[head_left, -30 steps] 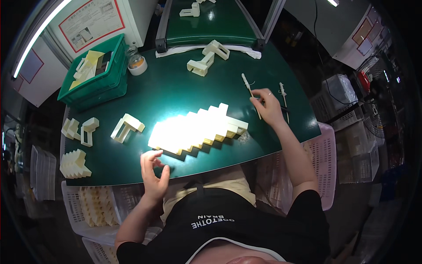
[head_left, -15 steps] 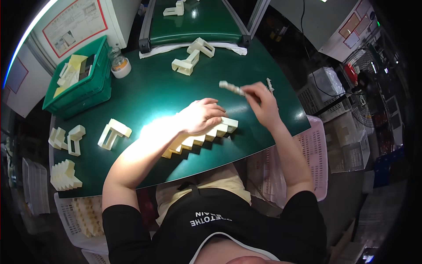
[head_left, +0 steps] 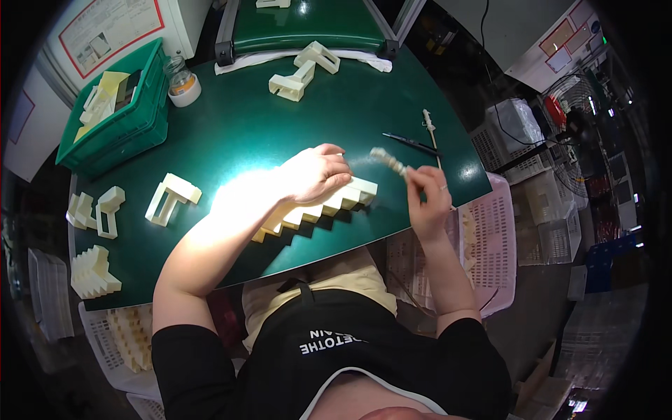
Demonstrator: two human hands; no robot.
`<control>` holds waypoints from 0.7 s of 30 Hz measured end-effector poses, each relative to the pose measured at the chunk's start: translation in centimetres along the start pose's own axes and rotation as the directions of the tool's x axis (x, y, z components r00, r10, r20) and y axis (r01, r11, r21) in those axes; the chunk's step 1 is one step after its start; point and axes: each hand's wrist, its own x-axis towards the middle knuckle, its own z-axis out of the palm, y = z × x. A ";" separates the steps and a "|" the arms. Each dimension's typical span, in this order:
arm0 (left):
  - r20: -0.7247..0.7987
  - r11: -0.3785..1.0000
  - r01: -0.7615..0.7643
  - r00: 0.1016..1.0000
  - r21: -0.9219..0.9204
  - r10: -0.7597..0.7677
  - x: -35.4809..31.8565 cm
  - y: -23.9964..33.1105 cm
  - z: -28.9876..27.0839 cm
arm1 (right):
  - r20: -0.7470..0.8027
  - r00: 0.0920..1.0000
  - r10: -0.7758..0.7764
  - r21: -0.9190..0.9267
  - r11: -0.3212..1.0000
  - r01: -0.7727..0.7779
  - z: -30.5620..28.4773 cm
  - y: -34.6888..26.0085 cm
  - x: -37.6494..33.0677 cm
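Open green mat [head_left: 238, 133] beyond the left hand's fingers [head_left: 334, 166], as far as two cream plastic bracket parts [head_left: 302, 70] near the far edge. Blocked beneath those fingers by the long cream stair-stepped plastic block [head_left: 318, 208]. Just past the right hand's fingertips [head_left: 414, 175]: a thin black pen-like tool [head_left: 411, 144] and a slim pale stick tool [head_left: 429, 127]. Leftward, a cream rectangular frame part [head_left: 170, 199], well apart.

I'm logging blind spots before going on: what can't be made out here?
- Head view: the stepped white part is washed out by lamp glare at its left end, and the left hand covers its middle.
- The small tool in the right hand is motion-blurred; its kind is unclear.
- The green bin contents are too small to identify.
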 end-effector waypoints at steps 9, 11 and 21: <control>0.004 0.999 -0.042 0.999 0.006 0.042 -0.1 -0.4 0.1 | 0.170 0.947 -0.272 0.125 0.959 0.253 1.2 -2.0 -3.5; 0.008 1.000 -0.012 1.000 -0.009 0.012 -0.2 0.0 0.3 | 0.195 0.926 -0.322 0.174 0.941 0.291 0.7 -2.4 -4.5; 0.020 1.000 -0.015 1.000 0.009 0.014 0.0 0.0 0.1 | 0.221 0.945 -0.240 0.076 0.971 0.228 1.4 -2.4 -4.2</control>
